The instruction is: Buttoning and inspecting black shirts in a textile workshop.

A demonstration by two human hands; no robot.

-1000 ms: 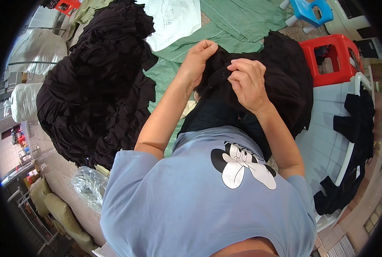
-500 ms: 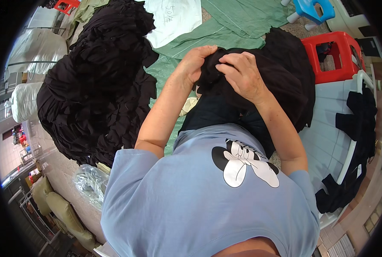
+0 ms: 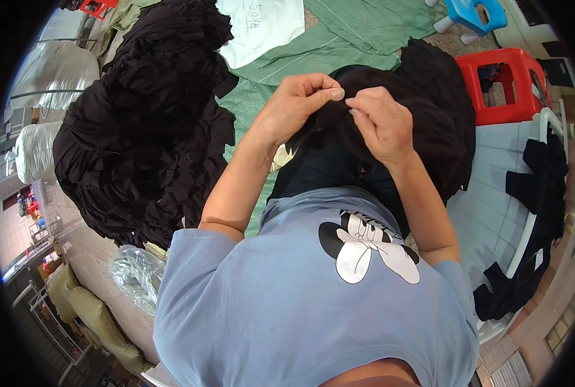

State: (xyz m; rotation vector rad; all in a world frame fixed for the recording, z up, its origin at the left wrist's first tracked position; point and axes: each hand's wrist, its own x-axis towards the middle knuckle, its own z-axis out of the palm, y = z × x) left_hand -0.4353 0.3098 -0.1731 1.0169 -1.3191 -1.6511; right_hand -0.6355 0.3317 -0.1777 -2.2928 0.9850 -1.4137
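A dark black cloth garment (image 3: 397, 106) lies bunched across my lap. My left hand (image 3: 300, 106) is closed over its far left part, thumb and forefinger pinched together. Close beside it, my right hand (image 3: 383, 124) is closed too, its fingertips pinched a small gap away from the left thumb. Dark cloth shows under both hands, and the left hand appears to grip a fold of it. What sits between the right fingertips is too small to make out.
A big heap of black cloth pieces (image 3: 152, 122) rises at left on a green sheet (image 3: 365, 26). A white sack (image 3: 262, 32) lies beyond. To the right stand a red stool (image 3: 500, 84), a blue stool (image 3: 474, 16) and a white table (image 3: 494, 187) bearing black pieces.
The left hand has turned over and its thumb now meets the forefinger. My right hand has shifted slightly right and down, its spread fingers curling into a pinch.
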